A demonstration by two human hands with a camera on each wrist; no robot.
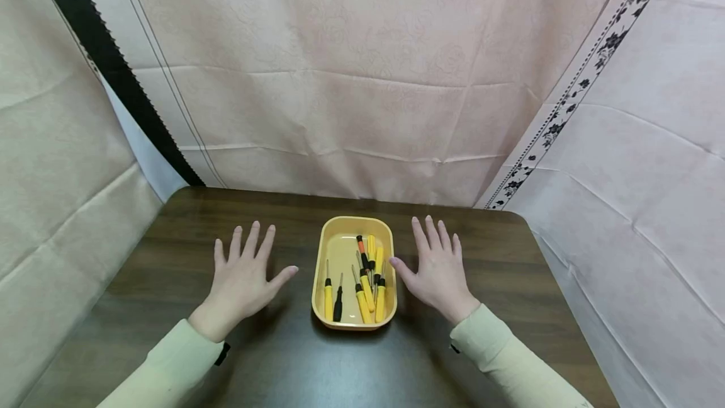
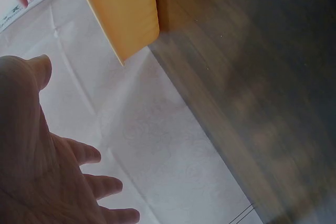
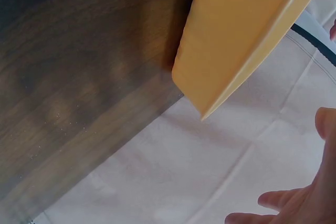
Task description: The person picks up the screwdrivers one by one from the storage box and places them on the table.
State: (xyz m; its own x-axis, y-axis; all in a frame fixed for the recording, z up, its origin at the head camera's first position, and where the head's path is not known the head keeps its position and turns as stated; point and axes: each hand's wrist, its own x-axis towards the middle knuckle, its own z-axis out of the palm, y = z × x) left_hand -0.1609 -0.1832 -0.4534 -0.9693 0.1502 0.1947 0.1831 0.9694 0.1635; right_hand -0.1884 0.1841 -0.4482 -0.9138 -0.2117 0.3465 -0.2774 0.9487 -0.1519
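Observation:
A yellow plastic tray [image 1: 324,257] stands on the dark wooden table, with several screwdrivers lying inside. Most have yellow handles with black collars, such as the screwdriver [image 1: 328,301] near the left wall. Beside that one lies a black screwdriver [image 1: 338,305]; an orange-and-black one [image 1: 361,247] is toward the back. My left hand [image 1: 240,285] is spread palm down left of the tray, apart from it and holding nothing. To the right, my right hand [image 1: 438,276] is also spread, its thumb close to the tray's rim; contact cannot be made out. Both wrist views show the tray's outer wall [image 2: 123,9].
The wooden table [image 1: 272,364] has rounded far corners. Pale cloth [image 1: 351,80] hangs behind it, with more cloth at both sides. A black strip [image 1: 124,80] runs down the left and a floral border [image 1: 583,80] down the right.

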